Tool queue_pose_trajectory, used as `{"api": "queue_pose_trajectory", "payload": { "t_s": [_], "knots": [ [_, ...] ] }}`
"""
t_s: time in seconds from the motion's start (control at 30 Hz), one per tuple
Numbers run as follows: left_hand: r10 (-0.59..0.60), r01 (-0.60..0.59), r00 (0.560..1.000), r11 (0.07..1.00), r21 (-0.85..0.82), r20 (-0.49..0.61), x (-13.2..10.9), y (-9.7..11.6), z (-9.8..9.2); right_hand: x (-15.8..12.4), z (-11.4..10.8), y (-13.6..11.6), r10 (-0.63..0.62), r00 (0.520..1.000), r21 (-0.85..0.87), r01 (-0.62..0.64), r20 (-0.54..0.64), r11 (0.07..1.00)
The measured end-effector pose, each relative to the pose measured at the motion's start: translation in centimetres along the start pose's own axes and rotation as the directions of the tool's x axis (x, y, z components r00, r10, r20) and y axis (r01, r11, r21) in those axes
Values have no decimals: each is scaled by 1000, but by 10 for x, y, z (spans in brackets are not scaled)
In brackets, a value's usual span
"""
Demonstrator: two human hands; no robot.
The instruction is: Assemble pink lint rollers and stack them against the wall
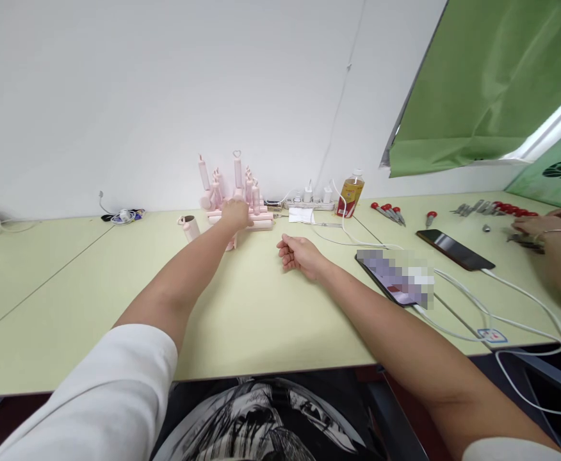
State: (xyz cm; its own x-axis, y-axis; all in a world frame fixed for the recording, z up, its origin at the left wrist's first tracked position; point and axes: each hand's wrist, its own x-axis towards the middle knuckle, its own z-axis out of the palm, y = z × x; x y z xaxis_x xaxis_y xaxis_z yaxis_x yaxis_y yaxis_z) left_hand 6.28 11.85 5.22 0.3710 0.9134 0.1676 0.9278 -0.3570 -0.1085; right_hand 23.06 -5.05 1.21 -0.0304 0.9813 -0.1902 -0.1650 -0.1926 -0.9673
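Over the group of pink parts at the back of the table, my left hand [236, 216] reaches down, palm turned away. Its fingertips are mostly hidden, so I cannot tell if it grips one. Pink tubes [262, 225] lie flat beside it. Behind it stand several pink pieces with translucent stems [237, 173], one topped by a heart-shaped loop. An open pink cylinder [191, 228] with a ring on its side is left of my left wrist. My right hand [301, 256] rests on the table with fingers loosely curled in, and nothing shows in them.
A phone [390, 282] with a white cable lies by my right forearm, another dark phone [455, 249] beyond it. A drink bottle [350, 193] and a power strip [309, 204] stand near the wall. Red-ended metal tools [390, 212] lie right, near another person's hand [540, 225].
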Motion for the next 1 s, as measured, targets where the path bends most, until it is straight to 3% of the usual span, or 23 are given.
{"api": "queue_pose_trajectory", "payload": {
  "t_s": [0.13,0.3,0.37,0.43,0.57,0.6,0.63,0.7,0.77,0.83,0.9,1.0],
  "knots": [
    [-19,19,999,1000,2,-40,-15,5,-9,0,1,3,-13,1000,-56,13,-2,998],
    [-19,-5,971,995,-101,-240,-55,1,-50,2,0,6,-34,999,-128,33,-3,991],
    [-58,3,936,988,-155,-348,-75,-15,-67,3,0,6,-38,999,-144,38,0,989],
    [-179,62,902,954,-293,-392,-95,-39,-76,2,1,7,-40,999,-150,40,4,988],
    [-518,219,749,781,-585,-412,-123,-95,-63,2,2,8,-47,999,-162,47,2,986],
    [-559,223,733,736,-640,-388,-126,-108,-56,2,2,9,-47,999,-167,47,1,985],
    [-585,225,737,685,-693,-339,-128,-119,-49,2,2,10,-46,999,-173,45,0,984],
    [-544,233,807,651,-722,-229,-128,-137,-35,3,2,11,-42,999,-179,40,-7,983],
    [-395,206,908,708,-676,-137,-124,-150,-25,3,2,11,-37,999,-179,33,-15,983],
    [-249,135,963,773,-620,-100,-119,-159,-17,2,1,11,-31,999,-181,28,-18,983],
    [-172,77,979,808,-583,-109,-113,-165,-12,1,1,10,-31,999,-191,27,-18,981],
    [-166,85,980,846,-526,-109,-109,-171,-8,0,1,10,-34,999,-205,29,-18,978]
  ]
}}
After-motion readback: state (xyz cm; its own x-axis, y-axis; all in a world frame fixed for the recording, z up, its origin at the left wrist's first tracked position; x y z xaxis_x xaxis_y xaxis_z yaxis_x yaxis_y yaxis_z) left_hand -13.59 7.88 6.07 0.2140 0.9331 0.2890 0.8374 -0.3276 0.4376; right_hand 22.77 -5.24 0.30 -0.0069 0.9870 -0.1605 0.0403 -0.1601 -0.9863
